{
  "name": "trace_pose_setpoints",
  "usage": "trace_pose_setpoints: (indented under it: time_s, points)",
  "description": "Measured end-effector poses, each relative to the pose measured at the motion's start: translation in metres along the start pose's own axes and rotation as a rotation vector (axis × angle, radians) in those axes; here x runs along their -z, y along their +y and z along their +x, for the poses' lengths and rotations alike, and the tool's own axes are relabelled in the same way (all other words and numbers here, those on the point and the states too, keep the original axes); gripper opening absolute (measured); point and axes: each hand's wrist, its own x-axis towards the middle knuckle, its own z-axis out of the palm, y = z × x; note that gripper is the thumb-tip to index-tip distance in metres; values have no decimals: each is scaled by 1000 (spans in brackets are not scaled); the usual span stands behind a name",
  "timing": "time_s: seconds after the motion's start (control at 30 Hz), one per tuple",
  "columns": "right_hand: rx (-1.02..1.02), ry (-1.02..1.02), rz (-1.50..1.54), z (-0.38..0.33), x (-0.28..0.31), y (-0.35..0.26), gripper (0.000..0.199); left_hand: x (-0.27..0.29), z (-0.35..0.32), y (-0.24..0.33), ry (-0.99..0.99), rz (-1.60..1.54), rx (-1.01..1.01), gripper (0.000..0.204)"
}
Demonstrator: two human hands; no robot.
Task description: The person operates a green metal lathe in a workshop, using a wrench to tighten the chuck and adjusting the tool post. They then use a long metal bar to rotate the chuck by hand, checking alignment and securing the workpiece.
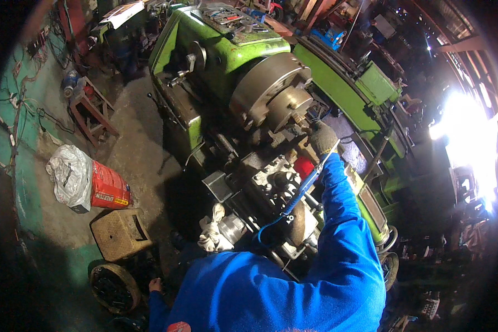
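My right hand, in a dull knitted glove, reaches to the front of a round metal workpiece in the big lathe chuck. Its fingers look curled, but what they hold is hidden. By the wrist lies a thin pale rod, and a blue cord-like piece runs from there down toward the tool post. Something red shows under the forearm. My bare left hand hangs low at the left, near a black wheel-like ring; its fingers are too small and dark to read.
The green lathe fills the middle, with small tools on its headstock. White cloth lies by a metal cylinder. At left stand a red-and-white sack, a tan box-like seat and a rusty stand.
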Motion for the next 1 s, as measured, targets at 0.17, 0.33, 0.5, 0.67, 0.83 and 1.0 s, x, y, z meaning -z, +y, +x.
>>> trace_pose_setpoints:
  time_s: [0.17,0.33,0.5,0.67,0.83,1.0]
  points:
    - [-49,51,175,7,-29,34,28,6,1,2,-36,-144,16,35]
    - [-1,88,134,2,-10,4,30,5,-3,-4,11,29,-63,35]
    - [123,-1,-117,0,-12,16,26,7,8,-8,-23,-147,-4,37]
    - [259,-185,-283,-9,1,9,27,9,0,-3,-77,-63,53,35]
    - [212,-64,-124,-19,0,10,22,7,-3,-12,-54,-217,81,35]
    - [75,-65,-118,-15,14,2,27,8,-1,7,-60,360,-200,37]
